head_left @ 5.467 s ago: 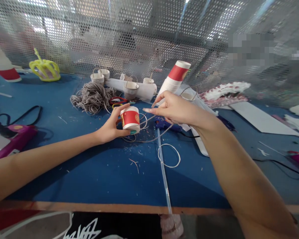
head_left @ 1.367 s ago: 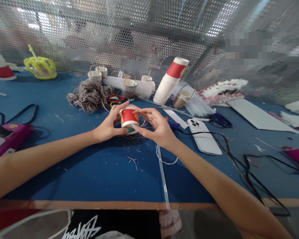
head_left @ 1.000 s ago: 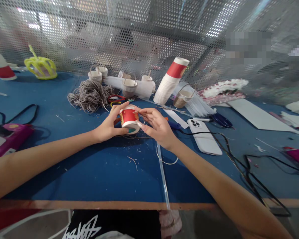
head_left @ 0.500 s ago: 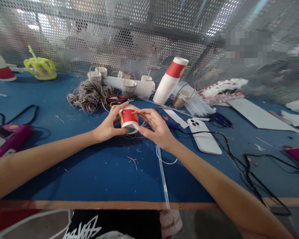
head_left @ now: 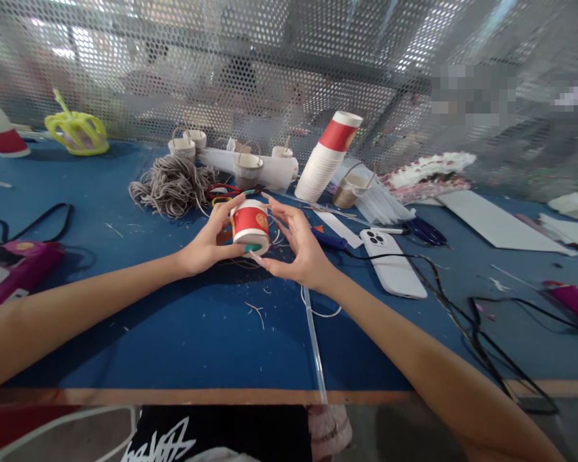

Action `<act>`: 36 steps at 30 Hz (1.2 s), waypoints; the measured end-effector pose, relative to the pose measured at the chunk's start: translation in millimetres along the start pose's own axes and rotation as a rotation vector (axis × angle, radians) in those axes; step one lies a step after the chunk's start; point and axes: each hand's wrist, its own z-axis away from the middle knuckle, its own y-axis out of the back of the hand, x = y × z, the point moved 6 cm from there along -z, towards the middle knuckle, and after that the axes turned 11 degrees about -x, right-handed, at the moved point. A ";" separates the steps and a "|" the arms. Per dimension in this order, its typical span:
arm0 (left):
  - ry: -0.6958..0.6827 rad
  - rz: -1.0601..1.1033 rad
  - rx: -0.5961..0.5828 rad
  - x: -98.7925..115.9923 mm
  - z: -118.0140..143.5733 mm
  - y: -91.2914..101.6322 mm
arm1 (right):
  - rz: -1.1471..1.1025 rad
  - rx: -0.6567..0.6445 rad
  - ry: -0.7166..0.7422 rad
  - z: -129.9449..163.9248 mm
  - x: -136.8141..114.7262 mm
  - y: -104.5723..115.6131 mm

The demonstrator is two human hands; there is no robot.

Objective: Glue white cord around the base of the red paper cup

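Note:
A small red-and-white paper cup (head_left: 250, 226) stands upside down just above the blue table (head_left: 183, 333), gripped from the left by my left hand (head_left: 207, 242). My right hand (head_left: 296, 247) is right beside the cup, fingers spread, thumb near its lower rim and fingertips close to its side. Thin pale string (head_left: 318, 313) lies in loops under and behind the cup.
A heap of grey cord (head_left: 171, 186), scissors (head_left: 224, 192), small cup baskets (head_left: 248, 168), a stack of paper cups (head_left: 325, 160), a white phone (head_left: 392, 269), a blue glue gun (head_left: 330, 240), black cables (head_left: 467, 314) and a clear glue stick (head_left: 315, 353) lie around. Perforated metal screen (head_left: 270, 77) at the back.
My right hand pulled string at first, then came to the cup. In the last half second its fingers opened away from the cup's side, and the cup was turned a little.

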 end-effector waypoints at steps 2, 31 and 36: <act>0.008 0.053 -0.023 -0.5 0.0 -1.3 | -0.015 -0.005 -0.011 0.1 3.2 0.1; 0.069 0.011 -0.026 0.1 -2.1 -4.5 | 0.497 0.123 0.355 9.6 -26.5 3.5; 0.073 0.035 -0.031 -0.7 -1.0 -4.2 | 0.471 0.153 0.408 10.8 -28.8 4.9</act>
